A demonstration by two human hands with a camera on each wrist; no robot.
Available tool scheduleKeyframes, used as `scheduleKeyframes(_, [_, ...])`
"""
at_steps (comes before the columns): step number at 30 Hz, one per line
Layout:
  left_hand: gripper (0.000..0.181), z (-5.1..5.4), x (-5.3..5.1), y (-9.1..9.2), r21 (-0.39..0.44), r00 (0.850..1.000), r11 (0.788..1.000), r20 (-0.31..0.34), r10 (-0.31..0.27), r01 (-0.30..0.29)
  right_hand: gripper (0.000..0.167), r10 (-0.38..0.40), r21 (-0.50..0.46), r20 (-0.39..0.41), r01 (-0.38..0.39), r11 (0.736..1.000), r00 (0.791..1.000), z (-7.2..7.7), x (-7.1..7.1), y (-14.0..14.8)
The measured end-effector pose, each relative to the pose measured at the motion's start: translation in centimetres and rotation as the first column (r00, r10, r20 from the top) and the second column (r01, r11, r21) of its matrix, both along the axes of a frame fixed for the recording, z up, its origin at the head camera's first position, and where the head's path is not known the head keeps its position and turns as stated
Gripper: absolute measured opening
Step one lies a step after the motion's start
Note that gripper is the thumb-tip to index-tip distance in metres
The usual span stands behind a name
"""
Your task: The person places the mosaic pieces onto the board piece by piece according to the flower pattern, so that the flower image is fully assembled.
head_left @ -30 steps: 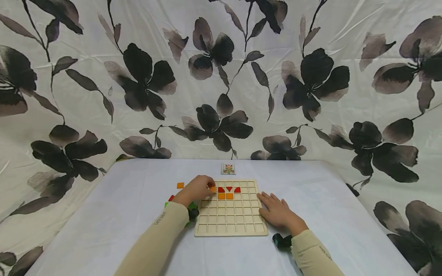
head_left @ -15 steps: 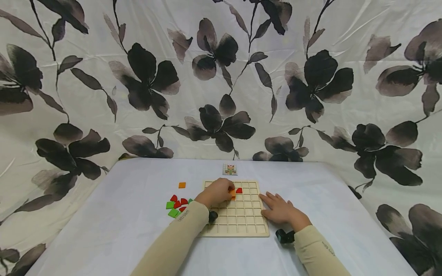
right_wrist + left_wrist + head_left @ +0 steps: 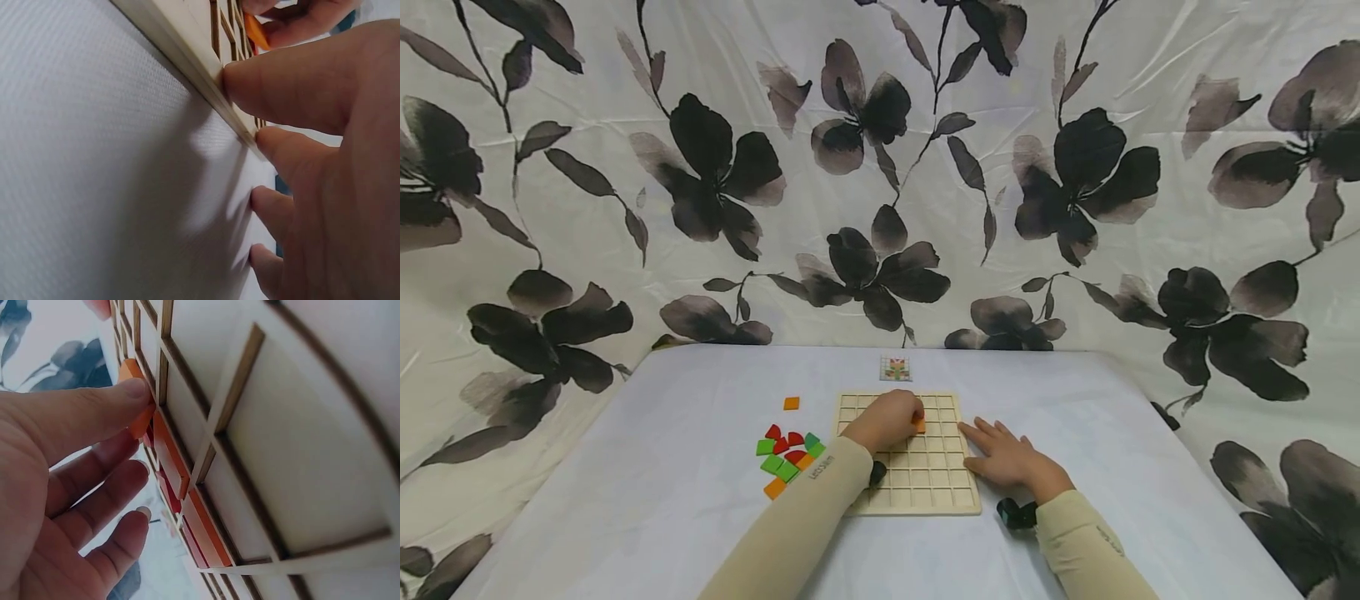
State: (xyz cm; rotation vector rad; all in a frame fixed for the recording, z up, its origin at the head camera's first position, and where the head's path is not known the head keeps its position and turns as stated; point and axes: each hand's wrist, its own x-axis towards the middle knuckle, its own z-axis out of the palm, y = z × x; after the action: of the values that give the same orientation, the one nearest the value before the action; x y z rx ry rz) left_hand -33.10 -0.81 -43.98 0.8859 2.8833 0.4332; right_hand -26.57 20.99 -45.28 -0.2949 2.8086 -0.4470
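The left hand (image 3: 886, 419) pinches an orange square tile (image 3: 919, 426) over the upper part of the wooden grid board (image 3: 925, 511). In the left wrist view the thumb presses the tilted orange tile (image 3: 132, 370) at the grid, and two orange tiles (image 3: 208, 528) with red pieces (image 3: 194, 542) behind them sit in cells beside it. Fingers of the right hand (image 3: 1007, 458) are spread, with the thumb and a fingertip touching the board's right edge; the right wrist view shows this contact at the board (image 3: 187, 53). The left hand hides some cells in the head view.
Left of the board lie red pieces (image 3: 795, 437), green pieces (image 3: 772, 463) and orange ones (image 3: 775, 488) in a loose group. A single orange square (image 3: 792, 403) lies farther back. Behind the board is a small patterned card (image 3: 895, 369). A white cloth (image 3: 662, 467) covers the table.
The left hand has moved right across the board with the orange tile, from left of the red pieces to the right end of the orange row. The right hand stays at the edge.
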Motion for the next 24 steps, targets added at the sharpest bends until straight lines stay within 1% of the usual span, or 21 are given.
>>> scheduleKeyframes(3, [0.006, 0.0, 0.0, 0.0, -0.025, 1.0, 1.0, -0.007, -0.002, 0.002, 0.062, 0.001, -0.01, -0.009, -0.001, 1.0, 1.0, 0.0, 0.1, -0.1])
scheduleKeyframes(6, [0.008, 0.0, 0.3, 0.0, -0.073, 1.0, 0.997, -0.02, -0.012, 0.011, 0.062, -0.001, -0.008, -0.013, 0.001, 1.0, 1.0, 0.0, 0.3, -0.2])
scheduleKeyframes(11, [0.01, 0.4, 0.8, 0.1, -0.126, 0.998, 0.992, -0.064, -0.019, 0.01, 0.062, -0.002, -0.018, -0.016, 0.001, 1.0, 1.0, 0.1, 0.4, -0.2])
scheduleKeyframes(17, [0.017, 0.4, 1.4, -0.3, -0.181, 0.991, 0.983, -0.125, -0.039, 0.016, 0.062, 0.002, -0.021, -0.013, -0.002, 1.0, 1.0, -0.2, 0.5, -0.2])
scheduleKeyframes(19, [0.018, 0.3, 1.5, -0.7, -0.184, 0.987, 0.983, -0.152, -0.049, 0.021, 0.062, 0.004, -0.025, -0.017, -0.005, 1.0, 1.0, -0.3, 0.4, -0.1])
scheduleKeyframes(22, [0.014, 0.2, 1.4, -1.7, -0.158, 0.983, 0.987, -0.173, -0.054, 0.026, 0.062, 0.01, -0.022, -0.025, -0.011, 1.0, 1.0, -0.3, 0.3, 0.0])
scheduleKeyframes(24, [0.014, 0.4, 1.4, -2.3, -0.134, 0.986, 0.991, -0.16, -0.048, 0.027, 0.061, 0.014, -0.018, -0.031, -0.015, 1.0, 0.999, -0.4, 0.3, 0.1])
